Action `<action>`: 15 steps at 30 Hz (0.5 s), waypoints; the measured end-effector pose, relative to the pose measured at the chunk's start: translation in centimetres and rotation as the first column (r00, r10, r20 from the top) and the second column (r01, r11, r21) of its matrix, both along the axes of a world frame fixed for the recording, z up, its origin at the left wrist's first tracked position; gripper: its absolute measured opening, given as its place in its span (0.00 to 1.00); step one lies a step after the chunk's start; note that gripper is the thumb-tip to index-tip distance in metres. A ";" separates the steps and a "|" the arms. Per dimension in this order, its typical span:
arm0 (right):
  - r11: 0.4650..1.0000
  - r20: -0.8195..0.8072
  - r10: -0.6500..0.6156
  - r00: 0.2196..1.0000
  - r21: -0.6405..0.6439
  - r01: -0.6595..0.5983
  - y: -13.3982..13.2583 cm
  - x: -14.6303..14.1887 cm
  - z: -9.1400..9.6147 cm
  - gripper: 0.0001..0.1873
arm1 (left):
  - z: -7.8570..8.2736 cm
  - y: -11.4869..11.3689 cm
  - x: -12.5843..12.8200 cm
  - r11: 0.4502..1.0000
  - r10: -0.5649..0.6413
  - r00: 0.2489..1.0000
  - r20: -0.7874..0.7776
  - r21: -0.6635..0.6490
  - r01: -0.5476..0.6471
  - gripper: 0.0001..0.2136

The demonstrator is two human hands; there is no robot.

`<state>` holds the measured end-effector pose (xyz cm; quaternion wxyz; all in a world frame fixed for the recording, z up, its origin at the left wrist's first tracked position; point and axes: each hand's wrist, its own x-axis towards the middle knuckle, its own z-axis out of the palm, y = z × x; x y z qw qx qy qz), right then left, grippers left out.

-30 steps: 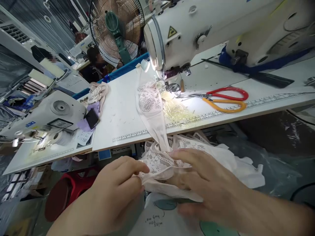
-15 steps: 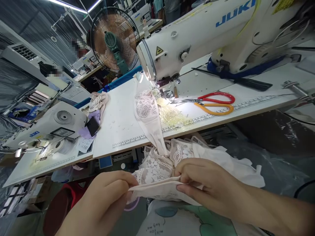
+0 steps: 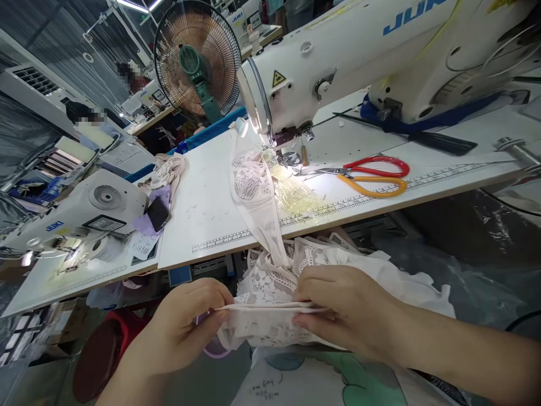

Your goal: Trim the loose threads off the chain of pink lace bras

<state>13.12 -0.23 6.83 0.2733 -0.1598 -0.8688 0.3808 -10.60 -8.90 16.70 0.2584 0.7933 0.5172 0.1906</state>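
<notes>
Between my two hands a pale pink lace bra (image 3: pixel 270 321) is stretched along its folded edge, above my lap. My left hand (image 3: pixel 190 316) is closed, pinching the left end of that edge between thumb and fingers. The other end is gripped by my right hand (image 3: pixel 333 304), whose fingertips are partly hidden. Behind the hands, more lace pieces (image 3: pixel 313 254) are heaped at the table edge. One bra cup with its wing (image 3: pixel 256 183) lies on the table and hangs over the edge, its far part by the needle of the sewing machine (image 3: pixel 291 73).
Scissors with red and orange handles (image 3: pixel 374 176) lie right of the needle, beside yellowish clear film (image 3: pixel 298 194). A black tool (image 3: pixel 442 144) rests farther right. At left are a second sewing machine (image 3: pixel 105 197), a phone (image 3: pixel 158 214) and a red stool (image 3: pixel 99 355). A fan (image 3: pixel 196 62) stands behind.
The held edge has been pulled straighter and now lies level between my hands, with the lace hanging below it. Both hands have shifted slightly, and the view has tilted a little.
</notes>
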 end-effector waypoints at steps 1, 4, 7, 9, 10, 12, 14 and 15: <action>1.000 -0.002 -0.003 1.000 0.006 0.003 0.0 -0.1 -0.1 0.09 | -0.1 0.0 -0.1 1.000 0.001 1.000 0.000 -0.005 -0.001 0.08; 0.999 -0.018 0.008 1.000 -0.039 -0.008 0.2 -0.2 0.0 0.09 | -0.4 0.2 -0.5 1.000 -0.001 0.999 0.033 -0.018 0.001 0.07; 0.985 -0.003 0.057 0.998 -0.163 -0.057 0.6 0.0 0.7 0.07 | -0.8 0.5 -0.9 0.998 0.028 0.994 0.103 -0.059 -0.022 0.07; 0.969 0.029 0.113 0.993 -0.225 -0.104 0.9 0.1 1.3 0.06 | -1.1 0.7 -1.1 0.989 0.086 0.987 0.135 -0.128 -0.069 0.07; 0.962 0.053 0.133 0.990 -0.246 -0.116 0.9 0.2 1.4 0.06 | -1.3 0.8 -1.1 0.981 0.119 0.981 0.152 -0.173 -0.092 0.07; 0.957 0.089 0.159 0.983 -0.257 -0.132 1.0 0.4 1.3 0.06 | -1.8 1.0 -1.1 0.945 0.196 0.959 0.205 -0.302 -0.129 0.08; 0.962 0.087 0.166 0.982 -0.231 -0.143 1.0 0.5 0.3 0.06 | -2.3 1.1 -1.1 0.876 0.296 0.910 0.290 -0.462 -0.138 0.10; 0.970 0.061 0.150 0.987 -0.205 -0.134 1.2 0.5 -0.5 0.07 | -2.6 1.2 -1.2 0.837 0.346 0.878 0.331 -0.531 -0.130 0.12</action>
